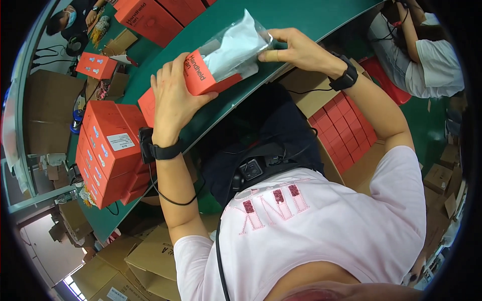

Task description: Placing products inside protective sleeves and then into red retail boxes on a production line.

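Note:
My left hand (pixel 173 95) is wrapped over a red cardboard box (pixel 201 72) near the edge of the green table (pixel 196 32). A clear plastic package (pixel 236 47) with something pale and white in it sticks out from the box's right side. Its right end is between the thumb and fingers of my right hand (pixel 288 47). How deep the package sits in the box I cannot tell. Part of another red box (pixel 147 105) lies beside my left wrist.
Stacked red boxes (pixel 113 150) stand on the table at left, and more red boxes (pixel 150 20) at the far side. An open carton (pixel 366 160) of red boxes is at my right. Brown cartons (pixel 150 261) lie lower left. Other people sit nearby.

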Demonstrator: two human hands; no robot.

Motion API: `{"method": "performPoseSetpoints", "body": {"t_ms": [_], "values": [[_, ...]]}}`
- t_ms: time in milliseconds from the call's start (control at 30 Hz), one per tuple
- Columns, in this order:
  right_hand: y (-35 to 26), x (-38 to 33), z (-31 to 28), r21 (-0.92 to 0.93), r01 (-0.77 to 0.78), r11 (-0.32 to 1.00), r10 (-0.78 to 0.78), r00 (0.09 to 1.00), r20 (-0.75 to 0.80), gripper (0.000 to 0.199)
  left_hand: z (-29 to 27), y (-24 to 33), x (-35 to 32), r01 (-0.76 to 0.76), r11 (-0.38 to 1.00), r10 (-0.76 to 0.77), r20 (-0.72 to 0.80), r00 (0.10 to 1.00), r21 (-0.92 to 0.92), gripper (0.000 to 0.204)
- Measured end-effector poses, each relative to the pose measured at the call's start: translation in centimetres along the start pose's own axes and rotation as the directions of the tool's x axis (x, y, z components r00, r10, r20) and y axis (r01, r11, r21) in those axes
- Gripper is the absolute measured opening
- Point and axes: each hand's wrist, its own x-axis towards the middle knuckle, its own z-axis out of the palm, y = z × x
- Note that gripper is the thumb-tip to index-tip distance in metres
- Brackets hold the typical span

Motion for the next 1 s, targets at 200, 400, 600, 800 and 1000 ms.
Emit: {"method": "performPoseSetpoints", "body": {"t_ms": [200, 400, 600, 800, 1000], "values": [[-10.5, 1.6, -4.9, -0.209, 0.401, 0.892, -0.448, 0.842, -0.301, 0.049, -2.5, 3.2, 1.0, -0.062, 0.807, -0.064, -0.191, 0.979, -0.587, 0.099], [-13.8, 3.7, -5.5, -0.595, 0.586, 0.550, -0.752, 0.658, -0.047, 0.052, -0.5, 2.4, -0.2, -0.020, 0.413, -0.172, -0.099, 0.980, -0.911, 0.094], [-13.1, 5.0, -2.5, -0.407, 0.642, 0.650, -0.729, 0.678, -0.095, 0.051, -1.0, 4.4, 0.7, -0.490, 0.034, -0.414, -0.458, 0.787, -0.871, 0.110], [-12.6, 5.8, -3.2, -0.202, 0.613, 0.764, -0.643, 0.751, -0.153, 0.049, -3.1, 3.2, 1.5, -0.438, 0.166, -0.283, -0.468, 0.837, -0.883, 0.100], [-12.1, 6.4, -5.0, -0.543, 0.684, 0.487, -0.835, 0.546, -0.061, 0.063, -3.5, 2.9, 1.8, -0.418, 0.114, -0.234, -0.433, 0.870, -0.901, 0.101]]}}
